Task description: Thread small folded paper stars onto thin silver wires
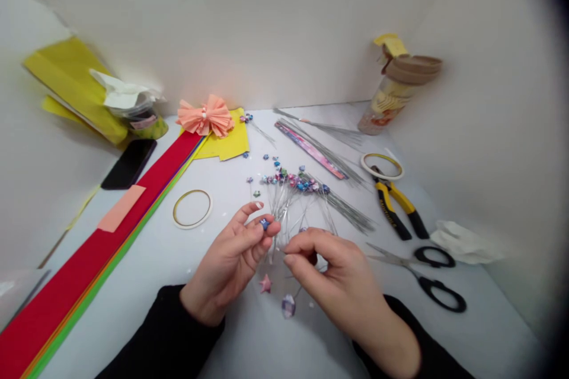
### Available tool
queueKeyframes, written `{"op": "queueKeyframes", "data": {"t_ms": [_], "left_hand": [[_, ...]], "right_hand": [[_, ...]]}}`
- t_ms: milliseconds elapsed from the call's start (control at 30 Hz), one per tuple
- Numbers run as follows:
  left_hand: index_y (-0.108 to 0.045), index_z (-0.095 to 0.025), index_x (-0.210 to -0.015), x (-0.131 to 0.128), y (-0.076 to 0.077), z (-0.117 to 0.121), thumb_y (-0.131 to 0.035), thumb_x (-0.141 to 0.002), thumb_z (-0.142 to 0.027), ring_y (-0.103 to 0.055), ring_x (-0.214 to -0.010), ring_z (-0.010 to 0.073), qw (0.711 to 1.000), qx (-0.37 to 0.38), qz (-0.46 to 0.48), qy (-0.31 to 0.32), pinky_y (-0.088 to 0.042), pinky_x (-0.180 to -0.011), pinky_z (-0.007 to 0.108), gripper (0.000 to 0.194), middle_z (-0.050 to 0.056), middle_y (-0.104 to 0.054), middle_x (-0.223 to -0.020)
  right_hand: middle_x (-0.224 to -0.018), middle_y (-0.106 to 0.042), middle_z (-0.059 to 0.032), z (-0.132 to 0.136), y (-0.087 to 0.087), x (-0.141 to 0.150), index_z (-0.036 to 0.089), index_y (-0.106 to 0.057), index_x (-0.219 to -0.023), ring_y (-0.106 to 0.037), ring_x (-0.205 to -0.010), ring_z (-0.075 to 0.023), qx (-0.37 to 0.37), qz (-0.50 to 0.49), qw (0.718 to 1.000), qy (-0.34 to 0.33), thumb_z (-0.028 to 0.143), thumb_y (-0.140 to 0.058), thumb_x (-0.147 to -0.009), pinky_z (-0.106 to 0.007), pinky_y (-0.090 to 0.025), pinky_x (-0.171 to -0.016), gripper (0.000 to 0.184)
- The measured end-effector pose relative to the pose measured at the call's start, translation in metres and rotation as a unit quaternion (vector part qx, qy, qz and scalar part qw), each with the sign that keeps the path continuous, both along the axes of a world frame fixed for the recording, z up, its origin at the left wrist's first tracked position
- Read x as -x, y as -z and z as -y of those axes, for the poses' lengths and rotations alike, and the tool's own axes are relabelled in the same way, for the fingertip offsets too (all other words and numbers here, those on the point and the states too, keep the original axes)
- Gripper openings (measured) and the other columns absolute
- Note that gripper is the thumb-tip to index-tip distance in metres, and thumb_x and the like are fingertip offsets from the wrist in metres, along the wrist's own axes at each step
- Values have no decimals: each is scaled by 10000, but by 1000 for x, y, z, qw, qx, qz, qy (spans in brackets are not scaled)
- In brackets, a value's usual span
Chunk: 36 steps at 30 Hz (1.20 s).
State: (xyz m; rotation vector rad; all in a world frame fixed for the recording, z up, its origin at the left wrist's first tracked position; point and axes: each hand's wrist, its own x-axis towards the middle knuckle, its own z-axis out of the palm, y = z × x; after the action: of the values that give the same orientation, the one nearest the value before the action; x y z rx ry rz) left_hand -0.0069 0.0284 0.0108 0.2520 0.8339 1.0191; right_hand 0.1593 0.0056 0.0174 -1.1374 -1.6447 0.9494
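Observation:
Between the thumb and fingers of my left hand [242, 243] is a small blue folded-paper star [264, 224]. Close to its right, my right hand [340, 284] is closed in a pinch on what looks like a thin wire, mostly hidden by the fingertips. Just beyond both hands lies a bunch of colourful paper stars [306, 182] on thin wire stems. A pink paper star [265, 283] and a pale purple star [288, 305] rest on the table below my hands. Loose small stars [276, 163] lie farther back.
Rightward are scissors [411, 266], yellow-black pliers [395, 198], a tape roll [382, 167], crumpled tissue [464, 243] and a cup [400, 95]. Grey wires [347, 207] lie behind. Leftward are another tape roll [192, 209], stacked coloured paper [102, 257], an orange paper bow [205, 115] and a phone [128, 164].

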Motion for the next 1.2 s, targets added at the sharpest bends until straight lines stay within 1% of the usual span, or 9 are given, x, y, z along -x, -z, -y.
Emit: {"op": "queueKeyframes", "data": {"t_ms": [300,467,567,767,833,900,967,1133,1200], "left_hand": [[-522,-187,-1030,2,4,2,-529,-899,-57,-712,-705,79,999,36,-2,2,-572,-603,109,184,25,-682,-821],[-530,-163,-1016,-1,3,0,-544,-878,-42,-685,-680,83,1000,15,-1,-3,-564,-570,116,183,13,-647,-776],[-519,-171,-1028,-1,1,-1,-570,-858,-36,-667,-649,70,1000,7,-10,14,-552,-554,110,223,26,-668,-827],[-496,-188,-1071,-4,-6,5,-622,-816,-36,-673,-702,83,997,-35,-63,33,-575,-647,156,322,37,-698,-894],[-484,-196,-1080,-6,-9,6,-647,-794,-51,-656,-655,86,995,-44,-73,43,-552,-548,137,360,27,-698,-872],[-469,-212,-1097,-7,-10,7,-675,-772,-76,-624,-596,92,993,-59,-84,55,-480,-405,119,408,12,-691,-848],[-459,-228,-1120,-8,-9,8,-695,-761,-102,-594,-569,92,990,-79,-98,63,-419,-347,114,448,-2,-680,-846],[-476,-207,-1117,-6,-2,8,-713,-751,-95,-593,-648,57,983,-137,-110,51,-491,-622,142,451,-20,-670,-819],[-478,-206,-1120,-6,0,8,-715,-756,-110,-595,-666,59,982,-147,-103,52,-478,-658,153,445,-15,-676,-816]], "right_hand": [[-637,-617,68,-1,1,1,202,-634,-748,-545,-574,-62,-7,-1,1000,0,54,-617,-764,-154,-429,-576,149],[-637,-621,65,0,1,0,199,-637,-750,-546,-574,-63,-7,-1,1000,1,54,-613,-765,-158,-427,-573,148],[-637,-620,62,0,1,0,199,-635,-749,-547,-574,-66,-6,1,1000,1,63,-613,-771,-162,-428,-571,140],[-647,-634,41,0,2,1,193,-640,-744,-550,-579,-86,-28,25,999,27,70,-596,-788,-190,-434,-572,138],[-649,-641,30,0,2,1,187,-647,-750,-559,-584,-96,-38,41,998,29,80,-591,-799,-204,-435,-577,130],[-663,-652,26,0,3,2,188,-652,-771,-569,-593,-99,-44,47,997,29,79,-585,-805,-209,-440,-586,133],[-674,-659,30,1,4,2,192,-649,-785,-572,-596,-95,-47,45,997,30,67,-583,-802,-205,-442,-589,142],[-689,-659,34,3,5,1,200,-644,-809,-570,-591,-93,-51,45,997,38,74,-582,-803,-202,-448,-584,141],[-691,-660,33,3,5,0,201,-641,-812,-571,-587,-94,-52,46,997,39,81,-577,-806,-205,-449,-580,137]]}}
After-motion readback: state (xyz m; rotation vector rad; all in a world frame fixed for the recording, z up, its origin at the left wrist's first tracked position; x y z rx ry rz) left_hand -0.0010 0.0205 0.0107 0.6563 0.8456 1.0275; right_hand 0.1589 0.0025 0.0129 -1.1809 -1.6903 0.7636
